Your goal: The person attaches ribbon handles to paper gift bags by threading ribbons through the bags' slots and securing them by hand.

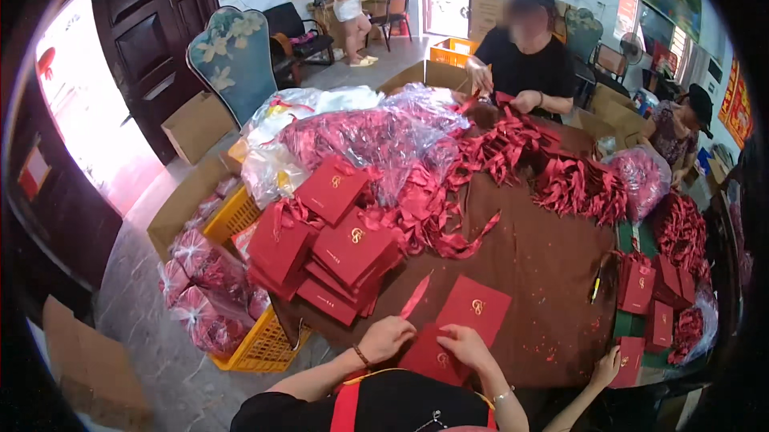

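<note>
Low in the frame's centre, the left hand (386, 338) is curling its fingers around a red ribbon strip (416, 297), while the right hand (465, 345) is pressing flat, fingers spread, on a red gift envelope (428, 358) lying on the brown table (537, 264).

On the bench (545, 272), stacked envelopes (336, 252) lie left, ribbons (513, 148) behind, a basket (248, 344) sits left below.
</note>
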A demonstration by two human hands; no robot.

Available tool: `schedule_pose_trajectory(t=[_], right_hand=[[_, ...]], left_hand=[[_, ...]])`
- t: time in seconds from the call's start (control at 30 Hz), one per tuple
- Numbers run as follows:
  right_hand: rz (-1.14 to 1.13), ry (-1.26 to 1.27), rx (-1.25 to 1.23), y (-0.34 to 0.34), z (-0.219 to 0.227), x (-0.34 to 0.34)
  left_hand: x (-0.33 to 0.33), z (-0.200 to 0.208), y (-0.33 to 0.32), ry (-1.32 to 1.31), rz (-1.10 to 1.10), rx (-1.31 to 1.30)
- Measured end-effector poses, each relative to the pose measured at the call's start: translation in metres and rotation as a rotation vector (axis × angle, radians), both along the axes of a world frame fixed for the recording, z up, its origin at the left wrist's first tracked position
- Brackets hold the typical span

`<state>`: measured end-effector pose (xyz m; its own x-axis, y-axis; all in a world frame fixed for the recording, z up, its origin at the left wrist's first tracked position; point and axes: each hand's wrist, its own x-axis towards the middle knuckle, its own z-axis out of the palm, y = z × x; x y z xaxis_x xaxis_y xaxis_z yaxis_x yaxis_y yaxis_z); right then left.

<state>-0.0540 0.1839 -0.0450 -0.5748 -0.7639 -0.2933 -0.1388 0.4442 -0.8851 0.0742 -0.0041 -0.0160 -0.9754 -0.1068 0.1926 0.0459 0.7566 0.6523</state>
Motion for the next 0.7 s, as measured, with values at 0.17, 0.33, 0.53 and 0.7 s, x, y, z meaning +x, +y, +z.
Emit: schedule_pose_trajectory(t=[0.17,0.33,0.53,0.7], right_hand=[[0.076,0.105,0.142,-0.011,0.024,0.005],[0.038,0.085,0.094,-0.003,0.012,0.006],[0.024,0.007,0.055,0.0,0.023,0.008],[0.013,0.074,0.087,0.0,0.03,0.008]], left_hand=[[0.009,0.003,0.008,0.078,0.058,0.085],[-0.008,-0.005,0.03,0.046,-0.027,0.036],[-0.013,0.0,0.032,0.074,-0.058,0.062],[-0.012,0.001,0.03,0.067,-0.044,0.051]])
